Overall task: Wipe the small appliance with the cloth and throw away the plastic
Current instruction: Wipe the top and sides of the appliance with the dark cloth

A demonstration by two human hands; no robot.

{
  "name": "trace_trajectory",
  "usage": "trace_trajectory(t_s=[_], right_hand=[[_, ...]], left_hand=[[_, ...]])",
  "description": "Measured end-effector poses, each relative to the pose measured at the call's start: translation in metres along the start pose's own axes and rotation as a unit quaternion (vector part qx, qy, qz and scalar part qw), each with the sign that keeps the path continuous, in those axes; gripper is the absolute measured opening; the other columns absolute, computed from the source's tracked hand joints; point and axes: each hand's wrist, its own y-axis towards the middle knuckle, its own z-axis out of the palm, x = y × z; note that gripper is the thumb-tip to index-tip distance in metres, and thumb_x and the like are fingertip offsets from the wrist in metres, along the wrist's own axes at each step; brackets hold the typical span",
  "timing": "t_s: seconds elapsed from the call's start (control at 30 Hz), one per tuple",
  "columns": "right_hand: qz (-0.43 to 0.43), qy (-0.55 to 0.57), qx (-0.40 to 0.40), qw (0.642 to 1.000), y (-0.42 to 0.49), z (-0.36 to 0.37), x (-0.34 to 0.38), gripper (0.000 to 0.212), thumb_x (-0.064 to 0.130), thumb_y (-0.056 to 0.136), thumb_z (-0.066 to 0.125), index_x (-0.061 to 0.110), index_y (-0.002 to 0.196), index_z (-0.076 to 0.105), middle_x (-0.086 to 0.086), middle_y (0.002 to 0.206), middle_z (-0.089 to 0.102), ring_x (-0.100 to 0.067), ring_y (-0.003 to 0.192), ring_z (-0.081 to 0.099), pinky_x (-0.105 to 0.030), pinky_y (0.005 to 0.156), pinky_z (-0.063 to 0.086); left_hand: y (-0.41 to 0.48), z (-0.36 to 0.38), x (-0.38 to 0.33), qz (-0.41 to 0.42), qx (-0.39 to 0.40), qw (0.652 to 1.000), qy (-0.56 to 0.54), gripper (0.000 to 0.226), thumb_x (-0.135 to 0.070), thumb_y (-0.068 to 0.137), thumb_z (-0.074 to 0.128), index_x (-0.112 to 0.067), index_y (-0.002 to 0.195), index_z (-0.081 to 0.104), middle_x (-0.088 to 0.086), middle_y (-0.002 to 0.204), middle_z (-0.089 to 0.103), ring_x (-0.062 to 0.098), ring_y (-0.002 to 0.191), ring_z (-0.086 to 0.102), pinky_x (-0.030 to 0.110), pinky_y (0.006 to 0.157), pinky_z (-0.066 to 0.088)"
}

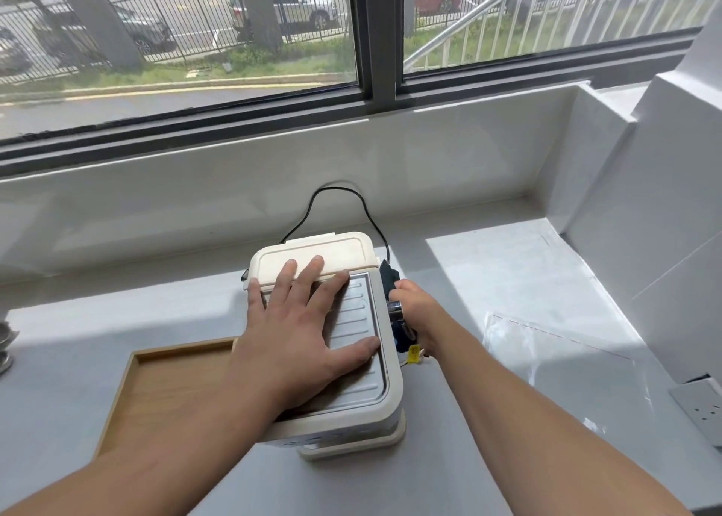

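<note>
Head view: wiping step in hand, judged.
Appliance (344, 250): on worktop (488, 265), just beside wooden tray (168, 383).
Left grip (308, 320): released, fingers flat, pressing on appliance top.
Right grip (410, 308): grasping cloth (388, 279) against appliance's right side.
Plastic (547, 355): on worktop, right of the appliance, untouched.
Next: likely finish the other sides, then lift plastic; no bin visible.

tray (168, 375) left of appliance (385, 394), plastic (554, 355) right, cord (336, 193) behind

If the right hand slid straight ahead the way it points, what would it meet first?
The right hand, gripping the cloth, would probably meet the black cord first; depth unclear.
</note>
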Motion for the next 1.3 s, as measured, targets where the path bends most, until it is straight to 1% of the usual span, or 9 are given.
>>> trace_trajectory(t_s=[0.23,0.33,0.43,0.7,0.9,1.1,1.17,1.23,1.3], right_hand=[[-0.017,0.063,0.030,0.997,-0.033,0.003,0.027,0.026,0.006,0.068,0.050,0.018,0.090,0.055,-0.006,0.067,0.051,-0.021,0.052,0.048,-0.026,0.047,0.040],[-0.044,0.082,0.030,0.995,-0.046,0.005,0.046,0.039,0.006,0.057,0.050,0.016,0.094,0.053,-0.009,0.072,0.044,-0.022,0.056,0.042,-0.028,0.050,0.035],[-0.071,0.072,0.012,0.995,-0.060,0.006,0.059,0.022,0.000,0.065,0.047,0.016,0.080,0.048,-0.009,0.074,0.041,-0.022,0.062,0.039,-0.031,0.053,0.031],[-0.202,-0.111,-0.074,0.970,-0.078,0.013,0.084,0.030,-0.008,0.069,0.051,0.021,0.062,0.047,0.006,0.056,0.040,-0.018,0.056,0.035,-0.028,0.052,0.028],[-0.292,-0.309,-0.198,0.883,-0.088,0.025,0.105,0.024,0.005,0.076,0.056,0.027,0.066,0.055,0.004,0.089,0.057,-0.021,0.075,0.055,-0.028,0.062,0.036],[-0.305,-0.437,-0.098,0.841,-0.097,0.067,0.116,0.025,0.008,0.077,0.062,0.033,0.074,0.063,0.000,0.096,0.060,-0.023,0.098,0.056,-0.029,0.076,0.041],[-0.281,-0.415,-0.097,0.860,-0.099,0.068,0.118,0.027,0.008,0.078,0.061,0.033,0.071,0.065,0.002,0.097,0.060,-0.021,0.098,0.057,-0.024,0.071,0.041],[-0.270,-0.408,-0.090,0.867,-0.104,0.066,0.120,0.031,0.007,0.078,0.062,0.037,0.069,0.064,0.006,0.094,0.058,-0.014,0.090,0.057,-0.011,0.060,0.035],[-0.280,-0.429,-0.076,0.856,-0.111,0.070,0.117,0.033,0.007,0.076,0.063,0.038,0.068,0.064,0.008,0.092,0.059,-0.012,0.090,0.056,-0.011,0.062,0.036]], left_hand=[[-0.001,-0.002,-0.001,-0.003,0.005,1.000,-0.006,0.110,-0.108,0.064,0.010,-0.054,0.160,0.007,-0.018,0.175,-0.003,0.012,0.161,-0.015,0.060,0.126,-0.015],[-0.001,-0.002,-0.002,-0.004,0.009,1.000,-0.004,0.109,-0.107,0.066,0.013,-0.053,0.160,0.006,-0.017,0.175,-0.004,0.014,0.161,-0.015,0.060,0.126,-0.016],[-0.002,-0.003,-0.002,-0.003,0.009,1.000,-0.003,0.108,-0.106,0.068,0.018,-0.051,0.161,0.009,-0.016,0.176,-0.003,0.015,0.162,-0.014,0.061,0.126,-0.015],[-0.002,-0.006,-0.003,-0.005,0.018,1.000,-0.009,0.110,-0.105,0.069,0.017,-0.049,0.163,0.009,-0.015,0.176,-0.004,0.017,0.161,-0.016,0.062,0.124,-0.017],[-0.002,-0.003,-0.001,-0.003,0.008,1.000,-0.027,0.108,-0.105,0.069,0.018,-0.051,0.162,0.011,-0.013,0.177,0.000,0.019,0.161,-0.016,0.062,0.121,-0.023],[-0.003,-0.005,-0.001,0.007,-0.005,0.999,-0.050,0.101,-0.103,0.070,0.025,-0.049,0.155,0.024,-0.005,0.174,0.020,0.023,0.163,-0.007,0.063,0.121,-0.020],[-0.004,-0.008,0.000,0.008,-0.011,0.997,-0.075,0.096,-0.098,0.071,0.031,-0.044,0.151,0.031,-0.008,0.169,0.025,0.022,0.163,-0.003,0.062,0.122,-0.019],[-0.005,-0.010,0.001,0.005,-0.027,0.992,-0.120,0.082,-0.087,0.076,0.038,-0.038,0.142,0.041,-0.010,0.158,0.035,0.020,0.161,0.007,0.059,0.127,-0.012],[-0.007,-0.012,0.003,0.000,-0.071,0.981,-0.183,0.057,-0.069,0.083,0.042,-0.031,0.125,0.049,-0.011,0.134,0.046,0.018,0.147,0.030,0.057,0.129,0.001]])
